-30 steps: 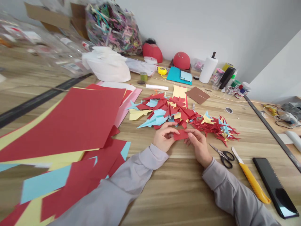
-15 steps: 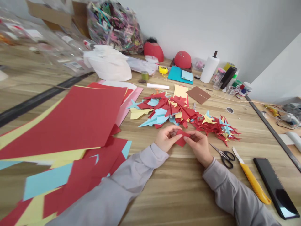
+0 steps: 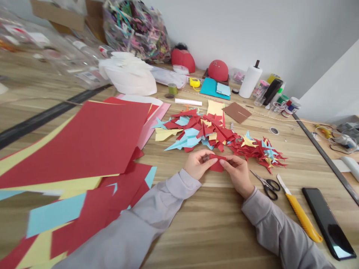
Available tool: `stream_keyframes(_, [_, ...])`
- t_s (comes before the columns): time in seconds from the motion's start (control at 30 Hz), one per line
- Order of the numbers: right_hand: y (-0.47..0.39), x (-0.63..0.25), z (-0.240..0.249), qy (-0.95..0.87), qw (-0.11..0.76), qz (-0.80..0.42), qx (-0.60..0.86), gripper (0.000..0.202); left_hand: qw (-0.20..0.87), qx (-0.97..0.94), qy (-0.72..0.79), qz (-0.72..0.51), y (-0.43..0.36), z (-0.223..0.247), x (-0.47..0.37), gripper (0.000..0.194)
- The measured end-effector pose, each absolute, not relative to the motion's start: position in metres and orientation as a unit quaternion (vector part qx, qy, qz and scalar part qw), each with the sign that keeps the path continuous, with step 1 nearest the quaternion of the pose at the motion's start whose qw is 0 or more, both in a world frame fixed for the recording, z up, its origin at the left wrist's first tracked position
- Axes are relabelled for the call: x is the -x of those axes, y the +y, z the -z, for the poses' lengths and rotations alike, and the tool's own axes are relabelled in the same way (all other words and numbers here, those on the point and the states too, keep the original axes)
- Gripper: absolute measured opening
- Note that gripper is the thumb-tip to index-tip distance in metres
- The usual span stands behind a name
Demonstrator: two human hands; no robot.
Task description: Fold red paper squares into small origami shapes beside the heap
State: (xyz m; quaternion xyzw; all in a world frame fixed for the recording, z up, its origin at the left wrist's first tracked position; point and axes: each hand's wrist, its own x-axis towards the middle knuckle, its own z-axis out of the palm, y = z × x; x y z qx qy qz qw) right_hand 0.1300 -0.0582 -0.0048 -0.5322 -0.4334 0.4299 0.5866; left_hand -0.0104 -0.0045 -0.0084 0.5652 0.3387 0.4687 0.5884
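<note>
A small piece of red paper (image 3: 217, 166) is pinched between both hands at the middle of the table. My left hand (image 3: 198, 164) grips its left side, thumb on the near face. On its right side my right hand (image 3: 236, 171) is closed in the same way, the two thumbs almost meeting. Fingers behind the paper are partly hidden. Just beyond the hands lies a heap of folded paper pieces (image 3: 196, 130) in red, blue and yellow. It runs to the right into a pile of small pointed paper shapes (image 3: 258, 151).
Large red sheets (image 3: 84, 142) and cut strips (image 3: 57, 211) cover the left. Black scissors (image 3: 267, 185), a yellow-handled knife (image 3: 303, 216) and a black phone (image 3: 328, 222) lie at right. Along the back are a yellow tape measure (image 3: 194, 83), brown paper (image 3: 237, 113) and a white roll (image 3: 250, 82).
The red paper has turned slightly in the fingers; its lower edge, pointed before, now looks straighter. Both hands stay in nearly the same place.
</note>
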Motion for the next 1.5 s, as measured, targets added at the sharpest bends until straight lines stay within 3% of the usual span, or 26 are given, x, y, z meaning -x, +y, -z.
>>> stream_keyframes(1.5, [-0.0564,-0.1324,0.0050,-0.430,0.588,-0.429,0.534,0.016,0.549,-0.605,0.380,-0.434,-0.0038,0.0072,0.0130,0.023])
